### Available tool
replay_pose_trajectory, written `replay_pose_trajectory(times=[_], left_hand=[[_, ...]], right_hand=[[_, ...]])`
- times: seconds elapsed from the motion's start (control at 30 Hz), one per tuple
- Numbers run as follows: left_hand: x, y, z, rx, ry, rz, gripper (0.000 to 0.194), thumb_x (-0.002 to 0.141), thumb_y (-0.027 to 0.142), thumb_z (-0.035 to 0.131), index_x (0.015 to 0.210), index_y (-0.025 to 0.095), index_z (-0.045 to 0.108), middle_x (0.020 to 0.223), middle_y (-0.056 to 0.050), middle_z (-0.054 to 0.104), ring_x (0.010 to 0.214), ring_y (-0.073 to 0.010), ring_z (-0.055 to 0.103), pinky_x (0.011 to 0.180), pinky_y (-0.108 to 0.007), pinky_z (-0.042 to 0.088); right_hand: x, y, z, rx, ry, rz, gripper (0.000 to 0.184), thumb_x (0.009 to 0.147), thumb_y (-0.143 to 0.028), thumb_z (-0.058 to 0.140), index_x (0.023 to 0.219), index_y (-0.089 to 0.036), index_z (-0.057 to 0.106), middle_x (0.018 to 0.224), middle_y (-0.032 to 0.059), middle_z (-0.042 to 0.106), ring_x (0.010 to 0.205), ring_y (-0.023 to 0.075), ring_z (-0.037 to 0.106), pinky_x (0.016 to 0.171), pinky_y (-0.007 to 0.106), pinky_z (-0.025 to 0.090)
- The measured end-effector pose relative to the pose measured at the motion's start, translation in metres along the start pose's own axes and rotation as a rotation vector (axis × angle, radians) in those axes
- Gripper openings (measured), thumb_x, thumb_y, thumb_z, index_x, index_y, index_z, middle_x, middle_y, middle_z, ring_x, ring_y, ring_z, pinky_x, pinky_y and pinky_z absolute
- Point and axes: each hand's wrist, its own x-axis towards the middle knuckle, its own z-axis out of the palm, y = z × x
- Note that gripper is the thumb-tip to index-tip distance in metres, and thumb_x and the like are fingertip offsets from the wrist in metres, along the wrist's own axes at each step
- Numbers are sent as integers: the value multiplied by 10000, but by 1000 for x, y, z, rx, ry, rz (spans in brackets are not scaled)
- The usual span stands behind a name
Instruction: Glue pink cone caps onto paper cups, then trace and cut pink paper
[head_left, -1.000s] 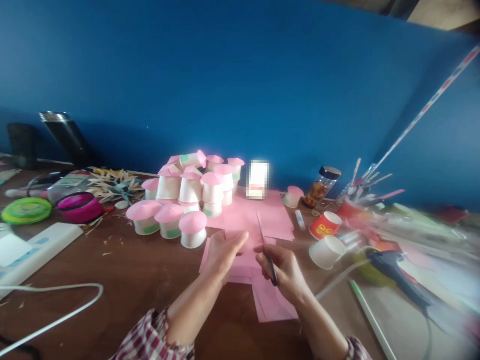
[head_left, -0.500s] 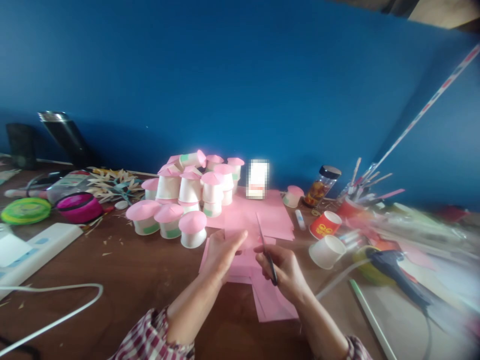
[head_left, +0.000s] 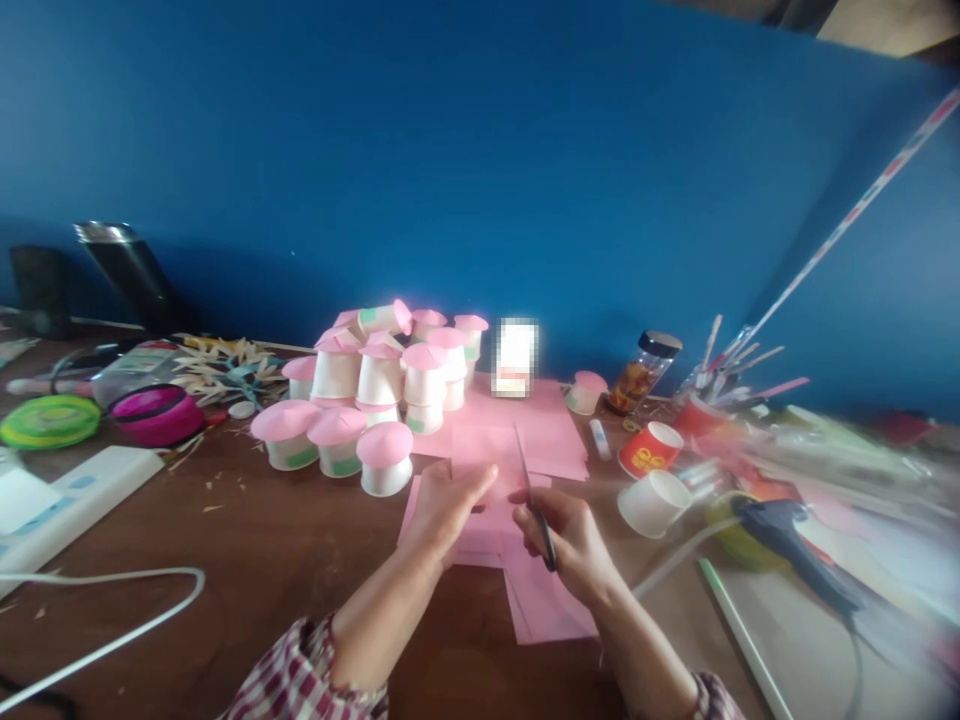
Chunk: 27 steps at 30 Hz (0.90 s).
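Note:
My left hand (head_left: 444,505) pinches a piece of pink paper (head_left: 487,455) held up over the brown table (head_left: 285,560). My right hand (head_left: 570,535) grips a pair of scissors (head_left: 531,495), their blades pointing up and away into the paper's right side. More pink sheets (head_left: 544,600) lie flat under both hands. Just left of my left hand stand several white paper cups with pink cone tops (head_left: 385,458), some stacked in a pile (head_left: 390,365).
A red cup (head_left: 649,449) and a white cup on its side (head_left: 655,503) lie right of the hands, beside a black glue gun (head_left: 795,540). A jar (head_left: 645,372), a brush holder (head_left: 701,405), a pink bowl (head_left: 154,413), a green lid (head_left: 51,420) and a white cable (head_left: 112,600) surround them.

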Motion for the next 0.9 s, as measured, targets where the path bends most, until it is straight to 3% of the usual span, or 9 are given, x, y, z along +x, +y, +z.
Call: replay_pose_trajectory(times=[0.2, 0.33, 0.47, 0.6, 0.73, 0.9], left_hand=[[-2, 7, 0, 6, 11, -21, 325, 601, 421, 755, 728, 140, 654, 679, -45, 646, 672, -185, 607, 580, -274, 483], [-1, 4, -1, -19, 0, -29, 355, 619, 436, 753, 796, 142, 661, 718, -44, 648, 691, -176, 605, 598, -271, 488], [-4, -3, 7, -323, 64, -25, 354, 651, 467, 735, 795, 165, 619, 746, -7, 606, 695, -139, 584, 586, -241, 488], [-15, -8, 21, -659, -73, -29, 319, 690, 425, 728, 795, 170, 568, 718, 6, 587, 673, -144, 615, 674, -292, 527], [-22, -12, 28, -623, -229, 27, 268, 704, 346, 732, 775, 135, 582, 706, -40, 626, 673, -170, 637, 691, -312, 523], [-16, -15, 27, -534, -51, -16, 303, 614, 290, 807, 753, 143, 581, 646, 5, 603, 614, -120, 598, 613, -248, 495]], right_hand=[[1, 2, -1, 1, -1, -4, 365, 776, -438, 660, 941, -113, 639, 535, -37, 489, 474, 86, 431, 443, 212, 336], [2, 3, 0, -4, 10, -2, 358, 773, -437, 663, 929, -116, 641, 521, -41, 483, 465, 85, 426, 436, 212, 331], [1, 0, 2, 45, 28, 19, 389, 756, -461, 671, 924, -111, 645, 517, -38, 486, 467, 93, 440, 433, 216, 342], [0, -5, 4, 75, 41, -13, 378, 756, -452, 674, 915, -109, 664, 503, -44, 465, 465, 92, 420, 434, 218, 338], [0, -5, 3, 92, 54, -40, 352, 758, -417, 685, 933, -111, 671, 506, -41, 479, 468, 88, 425, 433, 207, 323], [1, -1, 6, 99, 76, -4, 377, 737, -407, 709, 957, -104, 659, 504, -38, 498, 462, 85, 432, 431, 204, 322]])
